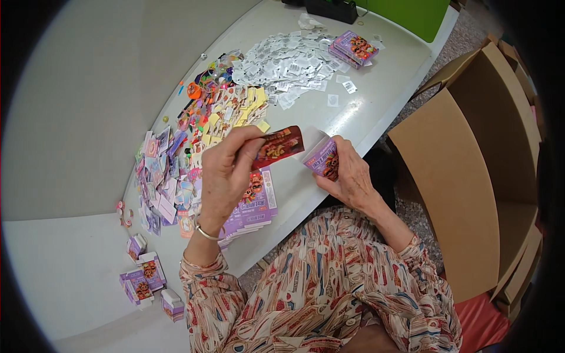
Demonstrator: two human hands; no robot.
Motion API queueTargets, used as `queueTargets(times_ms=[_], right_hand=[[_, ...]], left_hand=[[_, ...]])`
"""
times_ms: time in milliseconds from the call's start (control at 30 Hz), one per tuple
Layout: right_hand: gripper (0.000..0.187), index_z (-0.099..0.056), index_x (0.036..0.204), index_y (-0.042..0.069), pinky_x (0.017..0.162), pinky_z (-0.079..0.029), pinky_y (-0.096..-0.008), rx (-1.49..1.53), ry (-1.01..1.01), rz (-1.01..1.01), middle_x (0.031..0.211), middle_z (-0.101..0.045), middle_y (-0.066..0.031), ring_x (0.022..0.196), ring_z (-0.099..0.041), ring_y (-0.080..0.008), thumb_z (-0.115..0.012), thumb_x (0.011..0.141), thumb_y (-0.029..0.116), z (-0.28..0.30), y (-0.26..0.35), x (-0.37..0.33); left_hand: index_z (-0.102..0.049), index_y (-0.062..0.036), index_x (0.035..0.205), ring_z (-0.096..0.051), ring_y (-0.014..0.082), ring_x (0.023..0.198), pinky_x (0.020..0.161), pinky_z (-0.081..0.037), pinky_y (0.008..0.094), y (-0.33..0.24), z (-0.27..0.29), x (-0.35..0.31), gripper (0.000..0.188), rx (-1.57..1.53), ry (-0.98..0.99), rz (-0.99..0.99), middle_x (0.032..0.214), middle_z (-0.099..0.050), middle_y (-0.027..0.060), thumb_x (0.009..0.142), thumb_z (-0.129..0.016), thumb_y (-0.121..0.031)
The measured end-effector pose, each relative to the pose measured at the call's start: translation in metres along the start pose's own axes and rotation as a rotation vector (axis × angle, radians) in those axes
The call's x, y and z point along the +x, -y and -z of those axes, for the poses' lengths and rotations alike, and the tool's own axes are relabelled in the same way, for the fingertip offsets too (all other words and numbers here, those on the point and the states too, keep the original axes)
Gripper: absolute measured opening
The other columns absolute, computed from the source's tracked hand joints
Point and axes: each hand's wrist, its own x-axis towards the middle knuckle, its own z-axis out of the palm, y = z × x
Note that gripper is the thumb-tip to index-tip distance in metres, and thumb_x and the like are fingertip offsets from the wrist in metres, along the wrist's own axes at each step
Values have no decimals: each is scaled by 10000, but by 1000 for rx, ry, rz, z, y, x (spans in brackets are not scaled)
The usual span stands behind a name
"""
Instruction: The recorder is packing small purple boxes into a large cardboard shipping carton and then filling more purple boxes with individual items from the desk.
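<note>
Between the thumb and fingers of my left hand (226, 167) is a dark red printed card (282, 146), held over the table. My right hand (352, 176) grips a small purple box (323, 159) with a pale flap standing up at its top. The card's end is close to the flap, with a small gap between them. Beneath my left hand and wrist lies a stack of flat purple box blanks (250, 215), partly hidden by the arm.
Heaps of small clear packets (288, 62), yellow and white cards (235, 112), colourful trinkets (197, 100) and stickers (162, 176) cover the table (371, 112). Purple boxes stand at the far right (356, 48) and lower left (144, 276). An open cardboard carton (447, 194) stands right of the table.
</note>
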Motion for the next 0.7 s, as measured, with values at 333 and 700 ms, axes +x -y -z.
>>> queueTargets(times_ms=[333, 700], right_hand=[[782, -299, 1336, -58, 846, -477, -415, -9, 98, 59, 1132, -502, -235, 1009, -541, -395, -733, 725, 169, 12, 6, 2], [798, -290, 1347, -59, 920, -446, -420, -14, 227, 68, 1217, -478, -238, 1094, -508, -402, -730, 720, 162, 15, 4, 9]], left_hand=[[-629, -10, 959, -556, 81, 586, 535, -436, 227, 3, -19, 3, 76, 61, 84, -70, 714, -611, 39, 899, -595, -42], [-619, -21, 909, -582, 252, 564, 547, -442, 324, 35, -32, 10, 87, 57, 219, -1, 667, -589, 142, 892, -582, -98]])
